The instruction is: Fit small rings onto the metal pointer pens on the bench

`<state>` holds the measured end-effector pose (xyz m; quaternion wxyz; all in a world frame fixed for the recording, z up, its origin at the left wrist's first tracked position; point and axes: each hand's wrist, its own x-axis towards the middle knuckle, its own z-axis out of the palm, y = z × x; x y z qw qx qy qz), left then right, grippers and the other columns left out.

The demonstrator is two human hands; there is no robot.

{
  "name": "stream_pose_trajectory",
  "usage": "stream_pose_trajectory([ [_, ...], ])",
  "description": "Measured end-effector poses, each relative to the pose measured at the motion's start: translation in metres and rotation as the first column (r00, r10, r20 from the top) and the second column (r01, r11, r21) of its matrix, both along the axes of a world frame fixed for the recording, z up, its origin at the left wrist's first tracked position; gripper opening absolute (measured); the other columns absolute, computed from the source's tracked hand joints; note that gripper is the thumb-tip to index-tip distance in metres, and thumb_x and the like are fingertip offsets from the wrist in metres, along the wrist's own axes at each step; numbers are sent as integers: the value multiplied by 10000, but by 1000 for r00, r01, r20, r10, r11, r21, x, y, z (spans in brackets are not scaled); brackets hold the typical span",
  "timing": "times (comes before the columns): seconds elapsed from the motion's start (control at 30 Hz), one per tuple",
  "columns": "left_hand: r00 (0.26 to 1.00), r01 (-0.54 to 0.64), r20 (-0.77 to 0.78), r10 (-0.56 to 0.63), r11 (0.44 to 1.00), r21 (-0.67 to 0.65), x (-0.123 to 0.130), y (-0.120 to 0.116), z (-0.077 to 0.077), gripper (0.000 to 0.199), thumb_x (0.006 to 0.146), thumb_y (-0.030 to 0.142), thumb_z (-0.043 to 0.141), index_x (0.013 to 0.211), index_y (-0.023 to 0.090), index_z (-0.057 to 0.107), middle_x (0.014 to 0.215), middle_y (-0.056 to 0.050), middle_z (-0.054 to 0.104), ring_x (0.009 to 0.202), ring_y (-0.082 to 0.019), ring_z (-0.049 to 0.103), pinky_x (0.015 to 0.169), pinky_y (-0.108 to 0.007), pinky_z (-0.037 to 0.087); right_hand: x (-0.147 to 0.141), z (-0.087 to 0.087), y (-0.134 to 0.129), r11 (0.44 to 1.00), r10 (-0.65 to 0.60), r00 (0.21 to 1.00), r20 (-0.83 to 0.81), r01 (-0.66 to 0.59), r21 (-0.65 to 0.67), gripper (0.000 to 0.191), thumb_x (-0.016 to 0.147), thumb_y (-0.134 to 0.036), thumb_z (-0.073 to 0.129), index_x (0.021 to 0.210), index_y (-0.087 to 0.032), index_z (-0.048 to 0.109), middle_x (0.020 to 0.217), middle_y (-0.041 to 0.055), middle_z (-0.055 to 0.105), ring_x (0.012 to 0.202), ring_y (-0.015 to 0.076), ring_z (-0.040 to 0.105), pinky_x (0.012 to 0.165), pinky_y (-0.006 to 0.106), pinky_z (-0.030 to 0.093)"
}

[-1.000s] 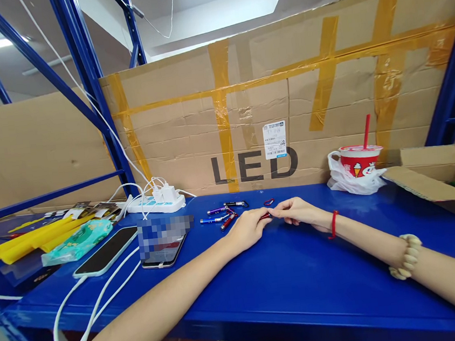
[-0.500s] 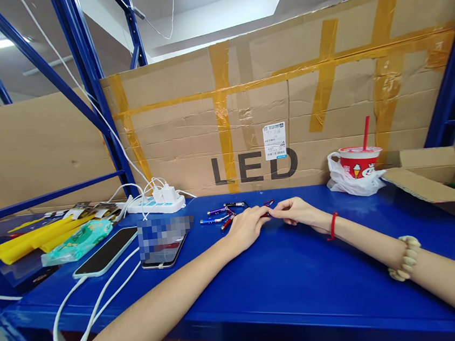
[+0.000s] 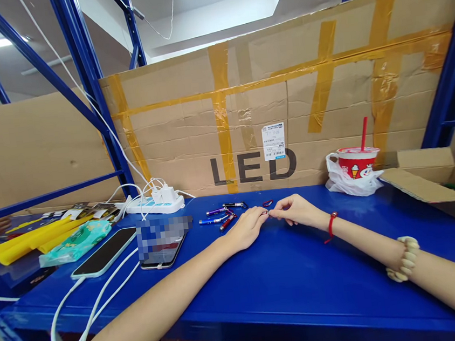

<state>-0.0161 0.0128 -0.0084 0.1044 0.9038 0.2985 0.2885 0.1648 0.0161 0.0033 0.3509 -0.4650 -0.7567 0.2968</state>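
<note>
Both hands' fingers are clamped on a small metallic piece (image 3: 265, 212), pinched between the left hand (image 3: 246, 228) and right hand (image 3: 296, 210), with a red clip (image 3: 268, 203) just beyond the fingertips and slim penlights (image 3: 227, 223) left of them.

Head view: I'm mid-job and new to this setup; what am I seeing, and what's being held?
There's no machine here: these are a person's bare left hand and right hand, filmed by one camera worn on the head, looking forward and down. On the blue table lie pen-like keychains in blue, purple, black and red, a red clip and two phones; a red cup and an open cardboard box stand to the right. The right hand pinches an item too small to name; whether the left grips it, I can't tell.
</note>
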Motion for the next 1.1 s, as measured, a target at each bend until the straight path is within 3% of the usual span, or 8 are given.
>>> stream_pose_trajectory([
  [0.13,998,-10,-65,12,999,35,-2,2,0,292,903,233,265,946,155,543,899,-44,573,856,-149,496,820,-280,380,-1,0,-3,998,55,997,50,-55,4,356,616,-496,630,608,-141,601,467,-16,520,346,65,427,334,180,317],
  [0.33,1000,8,-23,-8,1000,14,-2,1,3,250,881,239,338,907,164,576,841,-25,598,821,-140,524,798,-251,386,-1,1,-7,993,112,988,108,-115,27,347,670,-495,579,616,-152,589,538,-4,566,349,62,446,336,173,333],
  [0.63,995,13,99,-7,998,-58,-3,-4,7,198,864,246,377,885,161,555,724,3,583,701,-114,537,673,-211,401,0,5,-11,943,75,910,408,-198,269,370,839,-449,388,631,-195,558,569,-37,594,356,53,448,472,185,356],
  [0.8,993,30,116,-20,995,-93,-2,-3,5,190,869,267,369,867,160,527,697,15,557,681,-107,530,650,-206,394,-1,5,-14,952,65,908,414,-181,247,389,857,-436,348,636,-190,552,580,-31,597,361,58,463,476,186,358],
  [0.97,985,124,139,-106,984,-128,-2,-4,4,102,862,227,383,889,168,462,787,11,566,702,-98,531,672,-206,404,-4,9,-18,964,64,915,399,-160,213,435,864,-458,311,629,-181,550,571,-23,598,372,61,473,482,188,371],
  [1.1,986,114,138,-97,986,-119,-1,-6,4,91,868,226,370,889,173,441,808,3,570,717,-104,530,684,-215,407,-5,10,-18,965,69,921,383,-159,209,467,859,-490,299,628,-176,556,558,-23,594,365,60,468,477,191,370],
])
